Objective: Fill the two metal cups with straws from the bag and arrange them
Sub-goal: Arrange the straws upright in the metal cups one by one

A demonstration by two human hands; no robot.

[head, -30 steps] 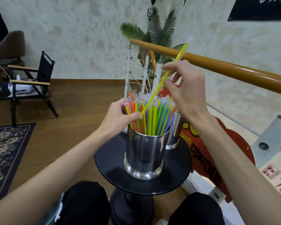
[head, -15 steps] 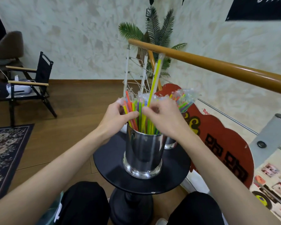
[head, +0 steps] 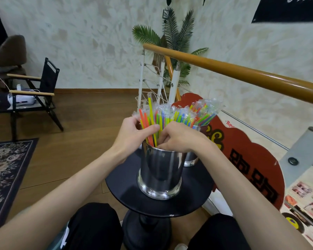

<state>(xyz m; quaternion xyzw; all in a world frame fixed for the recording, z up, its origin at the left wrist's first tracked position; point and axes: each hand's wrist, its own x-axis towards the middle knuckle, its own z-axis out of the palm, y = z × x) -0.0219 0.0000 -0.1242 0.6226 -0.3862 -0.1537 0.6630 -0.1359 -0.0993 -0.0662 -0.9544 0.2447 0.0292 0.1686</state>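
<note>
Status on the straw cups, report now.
Both hands, left and right, in the straws of the near metal cup. Far cup full. Nothing blocking.

Both forearms bare, reaching forward from lower corners, converging at centre. Left hand (head: 132, 135) palm turned inward, fingers curled, thumb extended rightward with tip close to right hand's knuckles. Right hand (head: 179, 137) back up, wrist slightly bent, fingers bunched and curled downward, tips partly hidden. Hands just beside each other, near touching at thumb. Both knees in dark trousers visible at bottom edge. Grip closure on either hand unclear.
</note>
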